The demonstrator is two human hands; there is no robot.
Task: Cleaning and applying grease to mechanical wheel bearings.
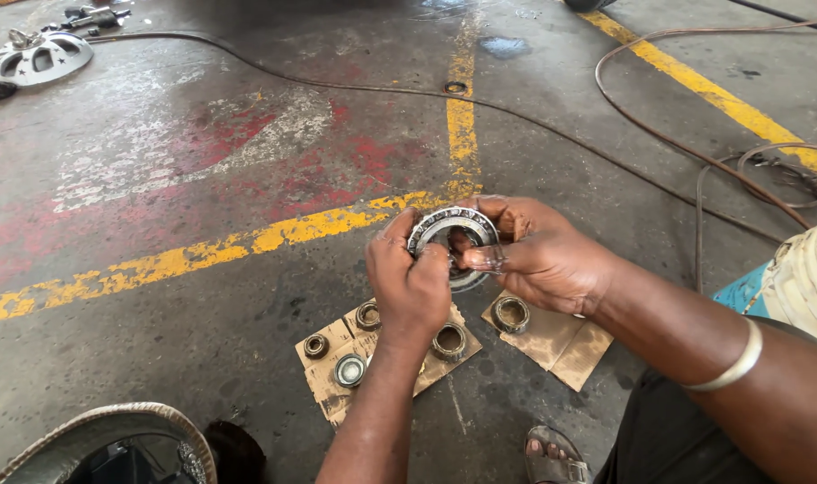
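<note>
My left hand and my right hand both grip a large greasy roller bearing, held upright over the floor. The fingers of my right hand reach into its centre and are smeared with grease. Below the hands, several smaller bearings and rings lie on cardboard: one ring on the right piece, others on the left piece. A metal bangle sits on my right wrist.
Stained concrete floor with yellow painted lines. Hoses and cables trail across the back and right. A hubcap and tools lie far left. A round metal pan is near left, my sandalled foot below.
</note>
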